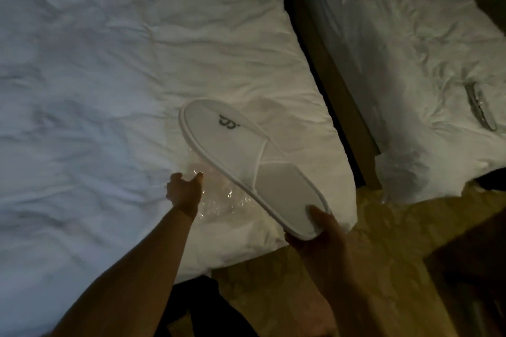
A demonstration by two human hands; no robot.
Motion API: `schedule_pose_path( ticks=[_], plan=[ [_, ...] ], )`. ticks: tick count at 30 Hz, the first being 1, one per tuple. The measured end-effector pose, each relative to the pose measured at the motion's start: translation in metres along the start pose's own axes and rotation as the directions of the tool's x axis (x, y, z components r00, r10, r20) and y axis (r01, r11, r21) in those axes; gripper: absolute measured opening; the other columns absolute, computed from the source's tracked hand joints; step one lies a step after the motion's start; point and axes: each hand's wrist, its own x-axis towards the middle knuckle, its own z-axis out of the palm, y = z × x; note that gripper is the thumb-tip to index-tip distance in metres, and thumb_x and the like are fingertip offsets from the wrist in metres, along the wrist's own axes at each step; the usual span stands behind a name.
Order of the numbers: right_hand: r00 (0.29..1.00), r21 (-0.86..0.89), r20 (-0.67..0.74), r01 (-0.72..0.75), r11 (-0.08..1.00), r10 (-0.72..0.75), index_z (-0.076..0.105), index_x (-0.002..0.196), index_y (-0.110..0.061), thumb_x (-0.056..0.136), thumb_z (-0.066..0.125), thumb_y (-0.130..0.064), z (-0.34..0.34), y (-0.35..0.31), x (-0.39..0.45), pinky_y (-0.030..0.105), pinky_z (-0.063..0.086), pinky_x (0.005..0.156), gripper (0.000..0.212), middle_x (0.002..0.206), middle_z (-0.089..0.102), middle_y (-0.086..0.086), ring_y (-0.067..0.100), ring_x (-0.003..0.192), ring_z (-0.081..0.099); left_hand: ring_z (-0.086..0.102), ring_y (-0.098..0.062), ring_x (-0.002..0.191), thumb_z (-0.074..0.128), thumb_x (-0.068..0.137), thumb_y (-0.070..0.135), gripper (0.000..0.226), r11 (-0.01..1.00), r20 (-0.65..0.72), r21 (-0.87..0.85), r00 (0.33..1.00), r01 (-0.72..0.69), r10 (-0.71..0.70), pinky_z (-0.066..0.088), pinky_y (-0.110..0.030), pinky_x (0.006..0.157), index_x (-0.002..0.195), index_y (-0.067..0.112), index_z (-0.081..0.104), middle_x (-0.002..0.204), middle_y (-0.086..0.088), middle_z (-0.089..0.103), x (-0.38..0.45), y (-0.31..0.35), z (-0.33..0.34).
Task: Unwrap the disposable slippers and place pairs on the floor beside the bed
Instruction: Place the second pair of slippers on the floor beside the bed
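Observation:
A white disposable slipper (241, 156) with a dark logo on its toe hangs over the near corner of the bed (109, 76). My right hand (315, 232) grips its heel end, thumb on the insole. Whether a second slipper lies under it cannot be told. A crumpled clear plastic wrapper (219, 200) lies on the white duvet just under the slipper. My left hand (183, 189) rests on the wrapper's left edge, fingers pinching the plastic.
A second white bed (410, 49) stands to the right, with a small grey object (480, 107) lying on it. A dark narrow gap (336, 90) separates the beds. Patterned carpet floor (397, 241) shows at the beds' foot. Dark furniture sits at the far right.

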Motion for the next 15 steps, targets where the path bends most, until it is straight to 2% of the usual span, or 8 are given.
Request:
schedule_pose_path(
  ticks=[1,3,5,7,9,11,13,15],
  plan=[
    [1.0,0.001,0.011,-0.012,1.0,0.012,0.077,0.1,-0.026,0.063,0.074,-0.023,0.007,0.001,0.002,0.033,0.059,0.064,0.037,0.095,0.075,0.005,0.022,0.086,0.072,0.048,-0.039,0.129,0.068,0.089,0.035,0.061,0.999,-0.064,-0.043,0.998,0.019,-0.021,0.037,-0.043,0.11,0.134,-0.002,0.051,0.138,-0.024,0.053,-0.005,0.005,-0.008],
    [0.999,0.006,0.035,-0.042,0.999,0.042,0.078,0.095,-0.027,0.059,0.077,-0.025,0.022,0.004,0.006,0.035,0.06,0.064,0.037,0.095,0.076,0.006,0.024,0.086,0.073,0.056,-0.035,0.115,0.058,0.095,0.039,0.05,0.97,-0.08,-0.241,0.997,-0.007,-0.013,0.043,-0.042,0.101,0.119,-0.005,0.058,0.12,-0.023,0.06,-0.015,0.02,-0.029],
    [0.995,0.01,0.071,-0.066,0.998,0.065,0.078,0.094,-0.024,0.058,0.079,-0.027,0.042,0.007,0.01,0.036,0.059,0.064,0.037,0.098,0.075,0.008,0.027,0.087,0.071,0.059,-0.027,0.104,0.053,0.098,0.041,0.038,0.799,0.049,-0.6,0.999,0.036,-0.008,0.047,-0.037,0.093,0.109,0.005,0.061,0.107,-0.014,0.063,-0.037,0.041,-0.054],
    [0.989,0.002,0.13,-0.078,0.997,0.078,0.076,0.097,-0.021,0.067,0.077,-0.023,0.064,0.015,0.014,0.036,0.058,0.063,0.031,0.102,0.074,0.009,0.027,0.087,0.071,0.064,-0.025,0.105,0.05,0.097,0.048,0.046,0.587,0.207,-0.803,0.972,0.104,0.11,0.05,-0.038,0.094,0.116,0.009,0.063,0.106,-0.01,0.069,-0.065,0.06,-0.08],
    [0.98,-0.02,0.18,-0.084,0.996,0.087,0.076,0.097,-0.021,0.078,0.07,-0.016,0.091,0.024,0.018,0.035,0.057,0.062,0.02,0.1,0.075,0.008,0.027,0.083,0.072,0.067,-0.026,0.101,0.049,0.09,0.061,0.065,0.506,0.277,-0.855,0.927,0.116,0.255,0.052,-0.039,0.09,0.125,0.009,0.064,0.106,-0.011,0.073,-0.09,0.075,-0.107],
    [0.966,-0.042,0.227,-0.113,0.993,0.12,0.073,0.099,-0.021,0.076,0.071,-0.016,0.119,0.034,0.018,0.035,0.057,0.061,0.024,0.101,0.074,0.011,0.029,0.083,0.072,0.067,-0.029,0.108,0.051,0.08,0.069,0.078,0.498,0.287,-0.863,0.893,0.085,0.346,0.052,-0.04,0.092,0.129,0.01,0.064,0.118,-0.014,0.071,-0.109,0.085,-0.134],
    [0.928,-0.083,0.339,-0.137,0.987,0.157,0.07,0.106,-0.021,0.073,0.079,-0.02,0.148,0.043,0.012,0.035,0.057,0.065,0.035,0.108,0.071,0.013,0.029,0.088,0.071,0.067,-0.028,0.113,0.057,0.074,0.069,0.074,0.521,0.277,-0.853,0.88,0.04,0.386,0.054,-0.039,0.092,0.122,0.014,0.07,0.123,-0.015,0.07,-0.124,0.09,-0.161],
    [0.881,-0.158,0.428,-0.147,0.976,0.202,0.071,0.11,-0.023,0.074,0.079,-0.025,0.174,0.056,0.002,0.035,0.057,0.071,0.037,0.115,0.072,0.01,0.029,0.099,0.071,0.065,-0.033,0.115,0.065,0.071,0.063,0.071,0.513,0.226,-0.858,0.898,0.001,0.377,0.053,-0.045,0.095,0.12,0.011,0.071,0.122,-0.02,0.069,-0.131,0.087,-0.189]
  ],
)
